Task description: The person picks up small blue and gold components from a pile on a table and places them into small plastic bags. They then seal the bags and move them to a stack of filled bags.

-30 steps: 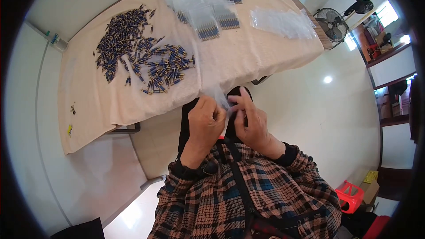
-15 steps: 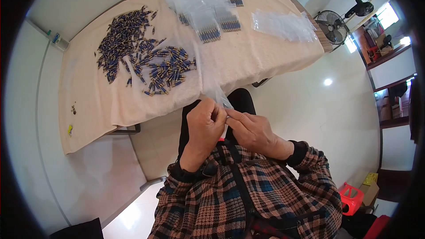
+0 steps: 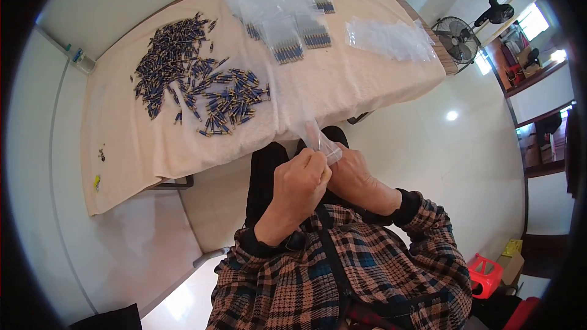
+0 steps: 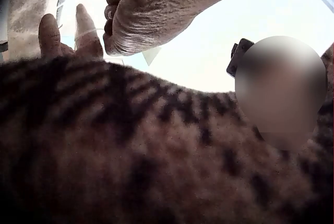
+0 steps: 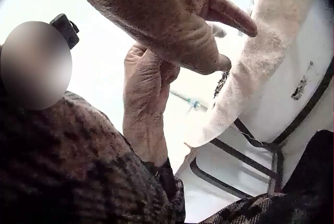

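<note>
In the head view a clear plastic bag is held up in front of the lap, beside the table's near edge. My left hand grips its lower part with curled fingers. Against the bag's right side is my right hand, its fingertips partly hidden behind the plastic. The right wrist view shows my right hand with finger and thumb stretched apart, my left hand curled behind it. In the left wrist view my left hand has bent fingers; two raised fingers of the other hand stand beside it.
Loose blue and gold pieces lie heaped on the cloth-covered table. Filled bags lie at the back middle, flat clear bags at the right. A fan and a red stool stand beyond on the right.
Both hands have shifted slightly right. My right fingers, spread at first, met my left hand at the bag and now lie partly behind the plastic, which stands up wider between the hands.
</note>
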Tool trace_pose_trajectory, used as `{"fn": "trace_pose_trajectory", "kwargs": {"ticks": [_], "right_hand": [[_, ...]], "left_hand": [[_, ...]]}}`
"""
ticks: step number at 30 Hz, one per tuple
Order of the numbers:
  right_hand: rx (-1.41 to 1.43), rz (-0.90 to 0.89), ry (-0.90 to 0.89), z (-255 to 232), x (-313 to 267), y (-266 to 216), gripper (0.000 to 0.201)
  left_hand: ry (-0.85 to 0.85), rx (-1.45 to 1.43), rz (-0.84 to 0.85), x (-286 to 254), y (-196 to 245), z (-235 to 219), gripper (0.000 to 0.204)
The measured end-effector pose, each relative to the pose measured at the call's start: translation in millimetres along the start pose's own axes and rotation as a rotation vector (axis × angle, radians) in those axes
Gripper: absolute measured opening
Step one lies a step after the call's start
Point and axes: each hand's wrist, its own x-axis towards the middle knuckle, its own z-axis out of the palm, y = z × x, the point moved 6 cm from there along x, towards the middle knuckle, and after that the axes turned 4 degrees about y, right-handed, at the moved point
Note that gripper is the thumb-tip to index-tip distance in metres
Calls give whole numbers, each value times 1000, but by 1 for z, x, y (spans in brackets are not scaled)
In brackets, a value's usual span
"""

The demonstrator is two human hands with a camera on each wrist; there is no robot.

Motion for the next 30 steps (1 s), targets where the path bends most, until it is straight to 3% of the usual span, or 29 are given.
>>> {"fn": "trace_pose_trajectory", "kwargs": {"ticks": [3, 8, 12, 15, 16, 19, 20, 23, 28, 30], "right_hand": [[-57, -273, 298, -13, 3, -10, 55], [18, -383, 292, -26, 3, -16, 58], [182, -266, 199, -36, 7, -4, 54], [327, -240, 145, -41, 11, 3, 49], [326, -237, 151, -42, 11, 4, 49], [491, -199, 90, -42, 13, 10, 48], [488, -195, 95, -41, 14, 13, 48], [565, -249, 83, -33, 19, 18, 48], [649, -217, 60, -24, 29, 32, 38], [849, -93, 37, -21, 36, 46, 34]], "left_hand": [[5, 21, 42, 1, 5, -2, 22], [24, -75, 66, 5, 9, -7, 19], [56, -234, 81, 10, 1, -13, 16], [230, -217, -228, 8, -41, -26, 13], [226, -218, -222, 6, -51, -23, 13], [242, -487, -533, -5, -100, -5, 17], [237, -491, -528, -5, -103, -5, 17], [59, -794, -723, -6, -108, 11, 21], [101, -783, -696, -3, -123, 12, 20], [143, -812, -721, -2, -128, 12, 21]]}}
